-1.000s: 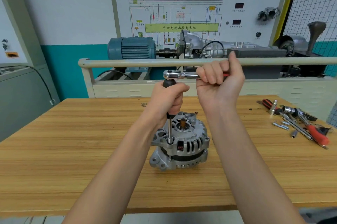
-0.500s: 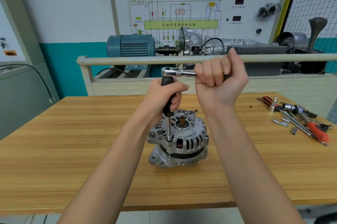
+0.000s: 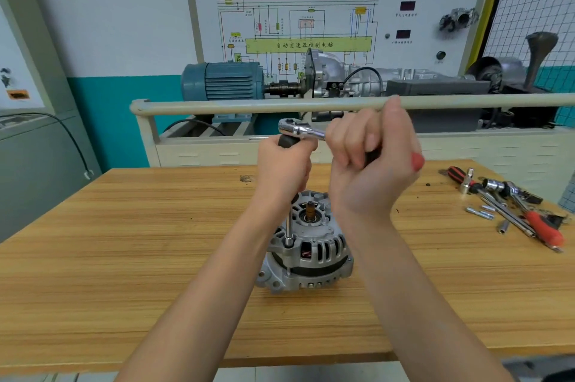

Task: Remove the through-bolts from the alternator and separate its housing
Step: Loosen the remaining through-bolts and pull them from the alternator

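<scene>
the alternator [image 3: 306, 246] stands on its rear end near the middle of the wooden workbench [image 3: 124, 257], shaft stub pointing up, both housing halves mated. a long extension bar [image 3: 288, 224] rises upright from a socket seated on a through-bolt at the left rim of the front housing. the left hand [image 3: 284, 170] has its fingers curled round the bar's black grip just under the ratchet head [image 3: 294, 129], steadying it. the right hand [image 3: 371, 160] is clamped in a fist on the ratchet handle, whose red end peeps out past the heel of the palm.

the step in hand looks like loosening this through-bolt; the housing is not yet split.

the risks from here, as a judgement: the bar is tall and the force is applied far above the bolt, so any sideways lean could cock the socket off the bolt head and round it. nothing holds the alternator down, so a hard pull may spin or tip it on the bench. if the socket slips free, the right fist could swing on into the pale rail [image 3: 249, 106] behind. loose sockets and drivers [image 3: 510, 207] lie well apart at the right edge.
</scene>
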Action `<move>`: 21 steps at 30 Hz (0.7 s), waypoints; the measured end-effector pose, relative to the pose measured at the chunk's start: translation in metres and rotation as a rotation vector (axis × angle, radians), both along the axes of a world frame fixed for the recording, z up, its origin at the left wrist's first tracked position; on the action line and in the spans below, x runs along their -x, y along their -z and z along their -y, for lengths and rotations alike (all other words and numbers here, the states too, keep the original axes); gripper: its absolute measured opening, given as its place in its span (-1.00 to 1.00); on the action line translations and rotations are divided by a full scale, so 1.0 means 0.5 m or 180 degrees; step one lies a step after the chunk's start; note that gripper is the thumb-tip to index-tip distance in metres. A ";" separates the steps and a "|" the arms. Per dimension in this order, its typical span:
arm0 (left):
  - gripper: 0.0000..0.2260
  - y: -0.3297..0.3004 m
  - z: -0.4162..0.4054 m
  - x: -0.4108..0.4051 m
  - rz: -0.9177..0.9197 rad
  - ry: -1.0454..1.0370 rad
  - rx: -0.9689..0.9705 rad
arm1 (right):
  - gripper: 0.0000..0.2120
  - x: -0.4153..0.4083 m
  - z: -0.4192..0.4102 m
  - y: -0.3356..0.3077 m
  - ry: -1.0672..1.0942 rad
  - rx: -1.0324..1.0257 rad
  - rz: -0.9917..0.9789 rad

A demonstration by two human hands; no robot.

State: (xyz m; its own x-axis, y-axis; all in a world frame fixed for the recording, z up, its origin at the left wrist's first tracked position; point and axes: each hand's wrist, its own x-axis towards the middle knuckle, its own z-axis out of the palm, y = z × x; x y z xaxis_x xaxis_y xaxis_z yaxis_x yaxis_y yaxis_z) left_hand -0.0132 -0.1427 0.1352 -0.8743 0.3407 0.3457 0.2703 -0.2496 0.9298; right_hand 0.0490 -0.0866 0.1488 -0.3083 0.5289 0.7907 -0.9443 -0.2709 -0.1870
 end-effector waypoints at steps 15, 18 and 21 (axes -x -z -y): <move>-0.60 -0.016 0.037 0.020 -0.0144 0.1404 0.0078 | -0.45 0.067 -0.097 -0.029 -0.2845 0.1196 0.0704; -0.52 -0.016 0.032 0.018 -0.0024 0.1360 0.0046 | -0.52 0.066 -0.090 -0.028 -0.2688 0.1196 0.0668; -0.49 -0.015 0.032 0.013 -0.0045 0.1064 -0.0002 | -0.52 0.042 -0.072 -0.023 -0.2189 0.1006 0.0589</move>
